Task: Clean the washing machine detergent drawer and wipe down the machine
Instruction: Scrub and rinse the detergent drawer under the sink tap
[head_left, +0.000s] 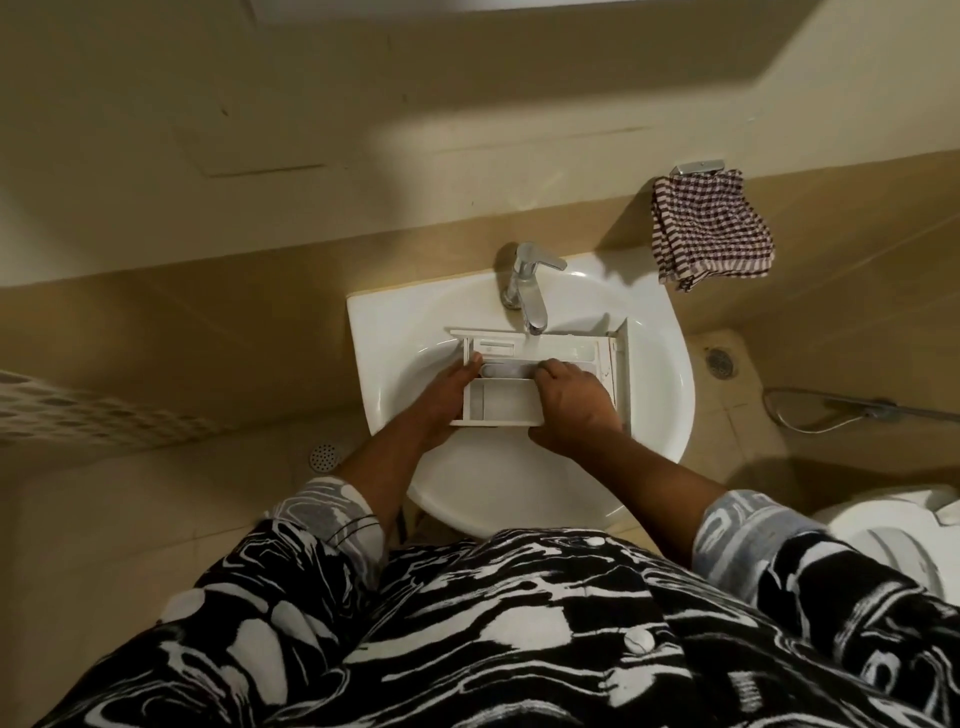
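The white detergent drawer (506, 402) lies across the bowl of the white sink (660, 405), with its front panel to the right and its compartments facing up. My left hand (441, 402) grips the drawer's left side, thumb over the rim. My right hand (569, 402) lies over the right part of the drawer, fingers curled on a grey insert (506, 370) in the middle compartment. The chrome tap (527, 283) stands just behind the drawer, its spout above the far edge. I cannot tell whether water is running.
A checked cloth (709, 228) hangs from a wall holder right of the sink. A toilet (893, 530) stands at the lower right, a hose (831, 410) lies on the floor beyond it. Floor drains (323, 457) sit on either side of the sink.
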